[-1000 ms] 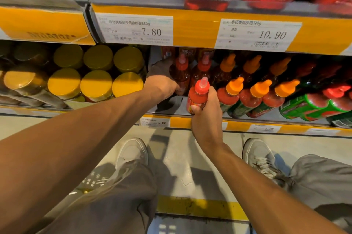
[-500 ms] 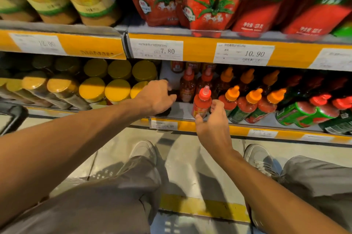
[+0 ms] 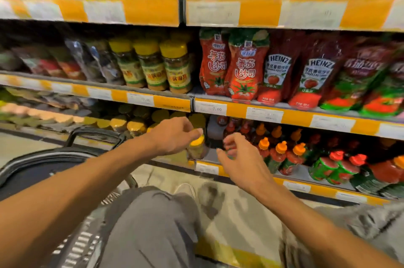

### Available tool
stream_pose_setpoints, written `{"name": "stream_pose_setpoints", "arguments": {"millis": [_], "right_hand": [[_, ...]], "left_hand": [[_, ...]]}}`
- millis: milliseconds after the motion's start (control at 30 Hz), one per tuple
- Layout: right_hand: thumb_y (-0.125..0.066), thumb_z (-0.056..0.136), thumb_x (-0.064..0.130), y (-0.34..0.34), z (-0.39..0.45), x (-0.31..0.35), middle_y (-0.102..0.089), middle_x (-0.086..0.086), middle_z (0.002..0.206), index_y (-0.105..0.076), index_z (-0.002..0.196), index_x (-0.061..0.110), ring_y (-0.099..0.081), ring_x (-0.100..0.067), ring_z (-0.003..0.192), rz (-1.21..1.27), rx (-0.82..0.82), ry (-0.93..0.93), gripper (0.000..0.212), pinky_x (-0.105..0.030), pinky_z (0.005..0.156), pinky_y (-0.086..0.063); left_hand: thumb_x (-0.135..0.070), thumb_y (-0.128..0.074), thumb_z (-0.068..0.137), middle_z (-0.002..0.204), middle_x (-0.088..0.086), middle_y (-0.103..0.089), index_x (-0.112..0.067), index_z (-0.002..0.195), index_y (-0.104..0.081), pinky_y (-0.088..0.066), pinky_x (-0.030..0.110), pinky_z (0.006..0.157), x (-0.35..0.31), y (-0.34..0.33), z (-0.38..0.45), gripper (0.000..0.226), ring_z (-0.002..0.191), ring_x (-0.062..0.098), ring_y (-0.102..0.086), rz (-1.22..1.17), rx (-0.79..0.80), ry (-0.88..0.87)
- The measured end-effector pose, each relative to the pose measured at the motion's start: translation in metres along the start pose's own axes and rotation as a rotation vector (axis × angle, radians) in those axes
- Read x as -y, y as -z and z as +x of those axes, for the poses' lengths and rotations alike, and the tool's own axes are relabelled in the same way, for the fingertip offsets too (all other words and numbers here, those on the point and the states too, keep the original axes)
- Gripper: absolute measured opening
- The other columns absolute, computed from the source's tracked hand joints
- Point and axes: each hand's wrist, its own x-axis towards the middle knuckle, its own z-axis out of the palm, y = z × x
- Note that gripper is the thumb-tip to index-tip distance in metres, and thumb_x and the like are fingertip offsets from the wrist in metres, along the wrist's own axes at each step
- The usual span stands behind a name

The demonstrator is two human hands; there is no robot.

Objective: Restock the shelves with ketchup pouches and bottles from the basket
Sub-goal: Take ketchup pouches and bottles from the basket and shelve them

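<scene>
Both hands held in front of the bottom shelf, neither holding anything.

The left hand has loosely curled fingers beside a yellow-capped jar; contact is blurred. The right hand spreads relaxed fingers just before the ketchup bottles standing on the bottom shelf. Ketchup pouches stand one shelf up; the black basket sits left.

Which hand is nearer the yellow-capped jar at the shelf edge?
Left. The left hand is at the yellow-capped jar, fingers over its cap; the right hand hovers apart, to its right.
</scene>
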Motion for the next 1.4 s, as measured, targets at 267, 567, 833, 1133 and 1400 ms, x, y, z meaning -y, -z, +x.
{"name": "stream_pose_setpoints", "arguments": {"millis": [267,567,833,1133,1400], "right_hand": [[-0.062,0.092,0.053,0.022,-0.015,0.134,-0.062,0.013,0.104,-0.056,0.113,0.03,-0.059,-0.011,0.1,0.034,0.137,0.306,0.031,-0.033,0.084,-0.048],[-0.06,0.092,0.059,-0.081,-0.044,0.243,-0.064,0.008,0.101,-0.056,0.109,0.027,-0.062,-0.016,0.095,-0.104,0.471,0.559,0.037,-0.043,0.084,-0.054],[-0.055,0.097,0.057,-0.23,-0.087,0.254,-0.062,-0.002,0.106,-0.048,0.121,0.02,-0.061,-0.021,0.094,-0.374,0.892,0.635,0.045,-0.043,0.083,-0.053],[-0.055,0.097,0.056,-0.367,-0.113,0.217,-0.058,-0.018,0.137,-0.044,0.141,0.003,-0.057,-0.033,0.122,-0.661,1.225,0.63,0.069,-0.037,0.094,-0.047],[-0.065,0.092,0.053,-0.45,-0.1,0.155,-0.059,-0.015,0.133,-0.048,0.133,0.006,-0.057,-0.026,0.113,-0.639,1.395,0.415,0.065,-0.034,0.089,-0.046]], "left_hand": [[-0.06,-0.05,0.095,0.1,-0.014,-0.065,-0.029,0.113,-0.061,-0.047,0.026,0.072,0.056,0.082,-0.133,0.037,0.091,0.003,-0.06,-0.222,-0.369,0.13],[-0.054,-0.053,0.096,0.092,-0.006,-0.062,-0.026,0.1,-0.062,-0.043,0.031,0.076,0.208,0.055,-0.267,0.03,0.086,0.015,-0.059,-0.403,-0.536,0.585],[-0.053,-0.05,0.099,0.091,0.004,-0.059,-0.016,0.094,-0.06,-0.039,0.032,0.07,0.306,-0.053,-0.324,0.038,0.084,0.021,-0.057,-0.581,-0.388,0.952],[-0.044,-0.062,0.094,0.12,0.023,-0.066,0.004,0.122,-0.06,-0.051,0.043,0.089,0.367,-0.17,-0.328,0.056,0.112,0.038,-0.062,-1.032,-0.475,1.311],[-0.049,-0.046,0.102,0.115,0.022,-0.069,0.001,0.112,-0.067,-0.05,0.036,0.083,0.387,-0.243,-0.302,0.056,0.104,0.037,-0.064,-1.119,-0.528,1.58]]}}
